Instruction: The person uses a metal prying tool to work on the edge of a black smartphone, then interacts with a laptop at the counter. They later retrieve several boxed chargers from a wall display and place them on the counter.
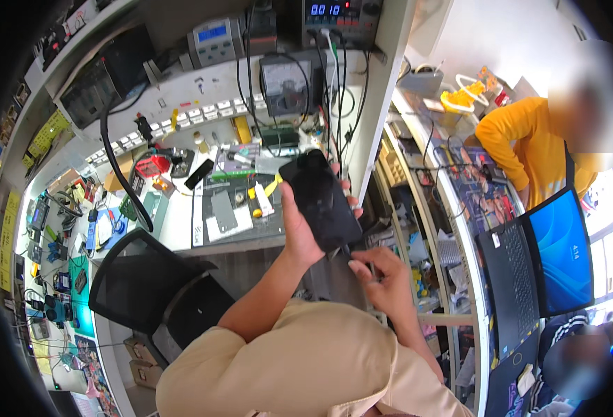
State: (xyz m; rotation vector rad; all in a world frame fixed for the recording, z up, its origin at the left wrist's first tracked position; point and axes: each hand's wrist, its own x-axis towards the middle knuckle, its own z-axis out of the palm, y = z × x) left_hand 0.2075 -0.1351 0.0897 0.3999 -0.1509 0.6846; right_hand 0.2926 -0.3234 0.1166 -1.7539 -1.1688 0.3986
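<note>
A black smartphone (324,205) with a dark screen lies in my left hand (301,233), held up in front of the workbench. My left thumb runs along its left side and the fingertips curl round its right edge. Just below the phone's lower right corner, my right hand (384,273) pinches a small dark cable plug (347,253). The plug's tip is at the phone's bottom edge; whether it sits inside the port cannot be made out. Most of the plug is hidden by my right fingers.
Behind the phone, a workbench (251,240) carries a work mat, tools and phone parts. A black mesh chair (136,278) stands at left. Along the right counter are an open laptop (511,278) and a person in a yellow top (522,132). Another person sits lower right.
</note>
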